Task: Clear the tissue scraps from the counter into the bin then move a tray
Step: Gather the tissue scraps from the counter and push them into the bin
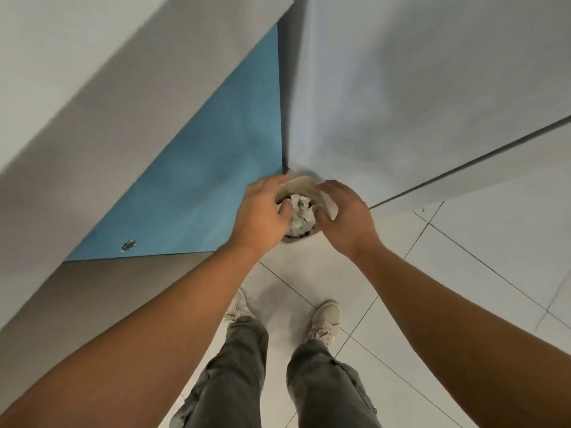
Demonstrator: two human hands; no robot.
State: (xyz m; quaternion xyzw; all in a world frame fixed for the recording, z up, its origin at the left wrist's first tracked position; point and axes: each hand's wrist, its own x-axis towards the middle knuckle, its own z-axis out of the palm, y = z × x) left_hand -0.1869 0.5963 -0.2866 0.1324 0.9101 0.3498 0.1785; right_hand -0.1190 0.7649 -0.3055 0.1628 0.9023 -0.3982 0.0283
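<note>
Both hands are working close together, low over the floor. The left hand (262,211) is gripping the left edge of a beige piece (301,184), fingers curled over it and thumb underneath. I cannot tell what this curved piece is. Between the hands, white tissue scraps (301,213) are piling up in the bin (291,240), which is sitting on the floor in the corner, and the heap is looking level with its rim. The right hand (343,217) is clamping the piece's right edge in the same way, so both hands are holding the piece over the bin's mouth. As I judge it, the risk is lying in that full, narrow bin: light tissue may be sliding past the rim or rolling off the heap onto the floor, more so if the piece is wider than the opening. A nudge from either hand could also be tipping so small a bin, and scraps may be clinging to the piece. At far left a grey counter (77,88) is running off at a slant. Below it a blue panel (200,186) with a metal knob (129,245) is meeting a grey wall (401,88) at the corner. Pale floor tiles (479,257) are spreading to the right, and the person's shoes (327,316) are standing just behind the bin.
</note>
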